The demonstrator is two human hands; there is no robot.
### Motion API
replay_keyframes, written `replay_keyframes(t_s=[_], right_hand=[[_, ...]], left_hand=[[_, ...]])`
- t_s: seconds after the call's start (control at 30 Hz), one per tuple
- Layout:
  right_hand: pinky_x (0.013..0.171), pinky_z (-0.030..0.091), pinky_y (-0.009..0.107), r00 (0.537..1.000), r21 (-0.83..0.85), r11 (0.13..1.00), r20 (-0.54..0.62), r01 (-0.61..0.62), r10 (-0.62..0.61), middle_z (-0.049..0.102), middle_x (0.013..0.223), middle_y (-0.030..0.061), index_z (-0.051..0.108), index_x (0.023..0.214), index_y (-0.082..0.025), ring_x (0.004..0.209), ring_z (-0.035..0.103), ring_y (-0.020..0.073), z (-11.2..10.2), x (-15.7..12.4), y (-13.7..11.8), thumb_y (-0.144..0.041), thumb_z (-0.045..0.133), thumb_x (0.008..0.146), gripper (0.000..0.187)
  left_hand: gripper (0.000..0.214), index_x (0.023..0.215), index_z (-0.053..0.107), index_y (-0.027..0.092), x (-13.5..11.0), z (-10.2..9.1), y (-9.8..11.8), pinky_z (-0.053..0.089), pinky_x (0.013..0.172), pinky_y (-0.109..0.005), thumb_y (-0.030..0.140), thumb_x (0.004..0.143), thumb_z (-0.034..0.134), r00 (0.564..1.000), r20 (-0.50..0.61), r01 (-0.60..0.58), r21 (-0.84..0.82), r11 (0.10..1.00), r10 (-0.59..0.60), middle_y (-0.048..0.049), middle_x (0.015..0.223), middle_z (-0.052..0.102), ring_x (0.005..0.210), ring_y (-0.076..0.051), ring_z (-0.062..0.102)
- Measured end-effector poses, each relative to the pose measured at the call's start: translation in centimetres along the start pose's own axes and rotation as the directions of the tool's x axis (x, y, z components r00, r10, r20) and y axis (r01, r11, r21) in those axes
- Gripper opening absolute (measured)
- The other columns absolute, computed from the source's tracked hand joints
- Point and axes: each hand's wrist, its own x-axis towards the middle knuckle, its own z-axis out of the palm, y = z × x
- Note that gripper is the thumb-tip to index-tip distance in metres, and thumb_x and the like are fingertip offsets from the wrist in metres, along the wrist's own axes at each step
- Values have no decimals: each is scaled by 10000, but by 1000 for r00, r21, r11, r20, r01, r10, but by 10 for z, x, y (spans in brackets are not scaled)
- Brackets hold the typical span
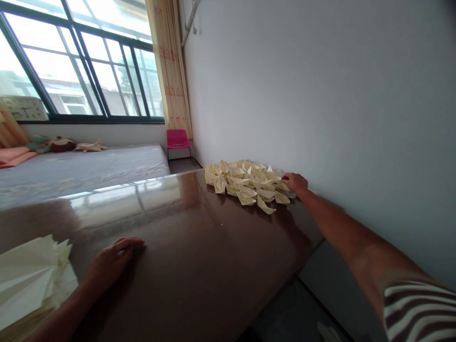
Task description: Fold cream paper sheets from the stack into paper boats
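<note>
A pile of cream folded paper boats (245, 183) lies at the far end of the glossy brown table (199, 247), against the wall. My right hand (295, 183) reaches out to the right edge of that pile, fingers curled and touching the boats; whether it grips one is hidden. My left hand (112, 261) rests palm down on the table near me, fingers loosely together, holding nothing. A stack of cream paper sheets (30, 280) lies fanned out just left of my left hand.
A bed with a grey cover (81, 171) stands behind the table, with soft toys (71, 144) at its head. A pink chair (178, 140) stands by the curtain (173, 66) under the window. The wall (320, 95) runs along the table's right side.
</note>
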Motion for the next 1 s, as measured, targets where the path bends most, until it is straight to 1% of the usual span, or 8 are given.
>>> replay_keyframes(t_s=[0.2,0.37,0.47,0.53,0.6,0.7,0.8,1.0], right_hand=[[715,448,312,998,28,999,-42,45,-44,730,943,105,740,983,-232,870,644,246,-25,-3,-18,-396,580,805,290],[792,436,285,953,162,941,-102,298,-284,707,1052,103,670,1113,-185,930,636,208,-38,-22,-96,-418,362,948,420],[760,447,254,839,296,798,-23,525,-544,724,988,59,681,1065,-206,862,653,176,-19,-59,-170,-473,324,967,456],[794,449,250,709,389,661,25,642,-704,724,1010,40,686,1066,-232,912,652,172,2,-94,-220,-491,347,963,440],[921,417,273,521,472,485,61,737,-851,681,1168,46,639,1191,-241,1084,601,183,25,-128,-263,-458,373,966,410],[1056,330,335,361,522,361,107,773,-927,559,1361,27,552,1314,-278,1289,456,214,57,-166,-306,-476,481,916,451],[1109,265,405,305,535,337,151,775,-940,446,1458,29,498,1368,-280,1358,368,245,78,-179,-323,-506,426,929,498],[1115,279,430,293,565,308,120,765,-949,473,1436,53,514,1358,-240,1355,373,240,96,-173,-316,-459,356,958,483]], left_hand=[[350,912,706,280,0,-1,3,498,863,-392,403,699,456,1000,15,5,23,1000,-5,-16,1063,706,956,-293,659],[370,942,708,258,-3,1,7,477,875,-374,373,733,425,1000,6,-9,82,997,8,-18,1097,689,978,-278,647],[366,925,714,242,-10,1,19,473,890,-340,322,755,400,999,-24,-18,111,994,20,-29,1072,693,951,-247,652],[359,922,711,229,-14,1,26,471,894,-332,288,774,389,998,-38,-34,129,991,40,-32,1061,689,944,-229,648],[345,920,711,228,-16,2,30,471,885,-327,261,779,398,998,-45,-28,145,989,35,-32,1054,685,921,-217,647],[335,924,714,222,-18,3,32,464,894,-322,217,786,408,998,-49,-38,154,987,46,-42,1059,675,935,-209,635],[334,936,712,215,-21,6,36,465,887,-320,196,805,405,997,-49,-49,168,984,58,-51,1044,670,926,-200,629],[308,960,722,235,-26,-16,59,439,909,-261,179,811,458,989,116,-111,208,972,88,-24,1075,674,978,-168,612]])
